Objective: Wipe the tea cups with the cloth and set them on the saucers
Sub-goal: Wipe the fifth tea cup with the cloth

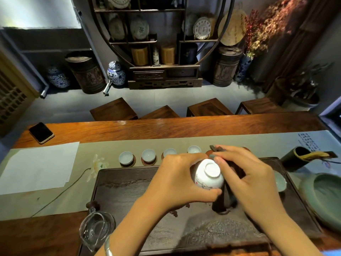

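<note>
My left hand [177,180] grips a white tea cup [209,176] with a painted side, its foot turned toward me, over the dark tea tray [129,196]. My right hand [251,178] holds a dark cloth [224,202] against the cup's right side. Behind the tray, several pale cups stand in a row on brown saucers, among them the leftmost cup [126,157] and its neighbour [148,155]. A bare saucer [209,152] peeks out behind my fingers. One more pale cup [280,181] sits on the tray's right side.
A glass pitcher [96,230] stands at the tray's front left corner. A green ceramic basin [324,198] lies at the right, a dark tool holder [299,159] behind it. White paper [36,165] and a phone [41,133] lie at the left. Wooden stools stand beyond the table.
</note>
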